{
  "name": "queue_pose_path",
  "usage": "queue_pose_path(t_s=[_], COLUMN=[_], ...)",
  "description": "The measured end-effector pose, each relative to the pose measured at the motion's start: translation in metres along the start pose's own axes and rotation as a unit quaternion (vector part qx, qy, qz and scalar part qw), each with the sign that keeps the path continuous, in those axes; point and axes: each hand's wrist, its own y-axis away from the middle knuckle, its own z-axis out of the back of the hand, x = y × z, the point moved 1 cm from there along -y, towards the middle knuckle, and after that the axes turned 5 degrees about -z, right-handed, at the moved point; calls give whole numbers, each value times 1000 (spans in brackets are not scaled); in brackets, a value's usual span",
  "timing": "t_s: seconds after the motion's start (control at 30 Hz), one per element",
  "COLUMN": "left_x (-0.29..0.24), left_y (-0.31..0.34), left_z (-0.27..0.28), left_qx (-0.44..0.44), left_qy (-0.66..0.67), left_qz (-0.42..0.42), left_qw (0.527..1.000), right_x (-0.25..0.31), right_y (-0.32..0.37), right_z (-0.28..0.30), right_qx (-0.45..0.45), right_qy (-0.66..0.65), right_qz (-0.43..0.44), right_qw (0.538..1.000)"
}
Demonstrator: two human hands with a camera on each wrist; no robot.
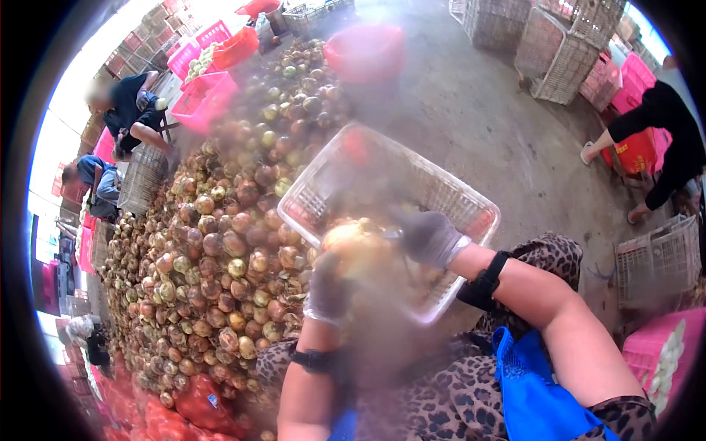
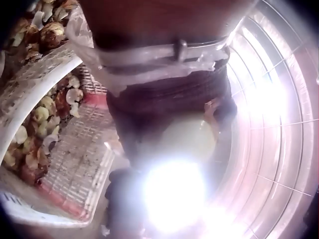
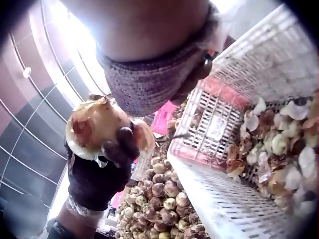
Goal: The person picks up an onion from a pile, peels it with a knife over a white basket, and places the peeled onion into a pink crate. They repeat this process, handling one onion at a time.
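Note:
My gloved left hand (image 1: 327, 290) grips an onion (image 1: 353, 239) over the near side of a white plastic crate (image 1: 482, 209). In the right wrist view, the dark fingers of this hand wrap the onion (image 3: 92, 127), which has pale skin with a brown patch. The onion is overexposed in the left wrist view. Close beside it, my gloved right hand (image 1: 434, 239) is curled round what looks like a small knife (image 1: 393, 234), mostly hidden and blurred. Peeled skins and pale onion pieces (image 3: 279, 144) lie inside the crate.
A large heap of unpeeled onions (image 1: 220, 250) spreads to the left, with red net bags (image 1: 206, 404) at its near end. Pink baskets (image 1: 206, 99) and a red tub (image 1: 364, 51) stand beyond. Other people sit at left; one person (image 1: 665, 125) is at right near stacked crates (image 1: 551, 55).

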Motion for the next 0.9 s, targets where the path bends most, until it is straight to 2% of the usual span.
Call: queue_pose_path(t_s=[0.07, 0.1, 0.17, 0.2, 0.27, 0.3, 0.37, 0.4, 0.43, 0.47, 0.5, 0.53, 0.57, 0.63, 0.7, 0.77, 0.8, 0.83, 0.9], left_x=[0, 0, 2, 2, -5, -7, -14, -18, -18, -17, -17, -14, -12, -12, -11, -14, -16, -19, -24], left_y=[-4, -6, -4, -4, -4, -1, 4, 2, -1, 0, -1, -3, -4, -8, -17, -22, -19, -17, -9], left_z=[-7, -5, -2, -7, -18, -11, -10, -9, -2, -1, -5, -8, -10, -22, -16, -2, 1, 2, -13], left_qx=[19, 26, 36, 37, 39, 36, 25, 23, 35, 31, 33, 17, 0, -4, -8, 3, -1, -6, -30], left_qy=[117, 117, 117, 82, 7, -8, 0, 5, 20, 33, 44, 19, -5, -62, -138, -211, -246, -280, -205], left_qz=[19, 45, 102, 80, 29, 16, -34, -58, -44, -55, -65, -66, -66, -95, -151, -209, -229, -249, -216], left_qw=[993, 992, 987, 993, 999, 999, 999, 998, 998, 997, 996, 998, 998, 994, 979, 955, 942, 927, 954], right_x=[7, 14, 4, -1, -58, -57, -72, -49, -44, -38, -35, -19, 9, 17, 1, 13, 24, 32, 47], right_y=[1, 2, 7, 10, 13, 5, 10, -2, -2, 6, 11, 9, 6, 6, -2, -7, -7, -7, -4], right_z=[11, 17, 12, 9, -52, -33, -27, -1, -6, -15, -18, -8, 8, 5, -18, 0, 14, 23, 36], right_qx=[-55, -70, 2, 39, 76, 215, 310, 403, 332, 253, 162, 125, 82, 43, 56, 58, 63, 67, 71], right_qy=[-10, -15, 1, 10, -73, 56, 136, 149, -8, -163, -316, -146, 30, 72, -171, -359, -436, -368, -241], right_qz=[45, 75, 40, 22, -23, -53, -137, -199, -225, -244, -257, -136, -13, 67, -26, -140, -203, -177, -118], right_qw=[997, 995, 999, 999, 994, 973, 931, 881, 916, 922, 899, 972, 996, 994, 983, 921, 875, 910, 961])
